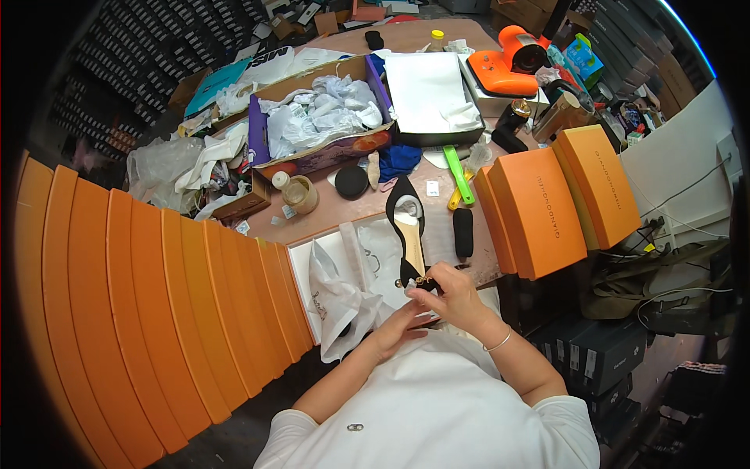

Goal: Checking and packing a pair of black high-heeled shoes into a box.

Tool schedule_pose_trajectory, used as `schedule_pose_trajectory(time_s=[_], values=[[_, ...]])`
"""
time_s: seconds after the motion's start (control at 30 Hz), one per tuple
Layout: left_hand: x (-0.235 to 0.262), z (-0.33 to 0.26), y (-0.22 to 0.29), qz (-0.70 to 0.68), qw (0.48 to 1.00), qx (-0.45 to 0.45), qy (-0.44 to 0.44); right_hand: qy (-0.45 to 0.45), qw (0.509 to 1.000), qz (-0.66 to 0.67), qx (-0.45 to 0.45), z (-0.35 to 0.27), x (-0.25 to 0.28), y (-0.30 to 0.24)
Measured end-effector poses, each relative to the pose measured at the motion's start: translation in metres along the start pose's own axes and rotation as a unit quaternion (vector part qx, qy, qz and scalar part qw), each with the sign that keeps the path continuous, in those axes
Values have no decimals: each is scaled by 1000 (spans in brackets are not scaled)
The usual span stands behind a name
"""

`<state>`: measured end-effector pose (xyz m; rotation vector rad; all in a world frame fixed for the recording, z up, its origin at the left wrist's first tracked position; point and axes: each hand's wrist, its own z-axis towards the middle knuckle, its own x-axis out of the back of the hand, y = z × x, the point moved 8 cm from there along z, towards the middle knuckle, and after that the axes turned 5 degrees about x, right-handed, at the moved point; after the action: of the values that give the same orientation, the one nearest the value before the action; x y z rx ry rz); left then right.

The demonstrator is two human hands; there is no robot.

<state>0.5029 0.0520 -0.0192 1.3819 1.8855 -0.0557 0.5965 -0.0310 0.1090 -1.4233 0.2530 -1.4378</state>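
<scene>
A black pointed-toe slingback shoe (403, 197) with a tan insole lies in front of me, its toe pointing away. White stuffing shows inside its front. My right hand (459, 303) pinches at its heel end, where a black strap with gold-coloured beads shows. Just below the heel is my left hand (397, 331), fingers stretched out and partly behind the right one. Under and left of the shoe sits an open shoe box (301, 270) lined with white tissue paper (332, 293). Right of the shoe lies a small black oblong item (463, 233).
Orange shoe boxes (141, 313) stand in a long row at left; more orange boxes (539, 211) stand at right. Farther back are a purple carton (256, 133) of crumpled plastic, a bottle (298, 194), a green-handled brush (458, 173) and an orange device (500, 70).
</scene>
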Motion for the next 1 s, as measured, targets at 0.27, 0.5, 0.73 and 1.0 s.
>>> schedule_pose_trajectory(time_s=[0.27, 0.5, 0.73, 1.0], values=[[-28, 8, 22, -215, 937, -35, -272, 7, 997, -53, 55, -7, 10, -5], [21, 13, 40, -131, 981, -135, 50, -66, 979, -146, 124, -17, -8, -19], [6, -8, 103, 322, 841, -402, 168, -61, 985, -129, 98, -26, -23, -15], [35, 6, 69, 57, 917, -325, 223, -45, 988, -60, 133, -42, -39, -28]])
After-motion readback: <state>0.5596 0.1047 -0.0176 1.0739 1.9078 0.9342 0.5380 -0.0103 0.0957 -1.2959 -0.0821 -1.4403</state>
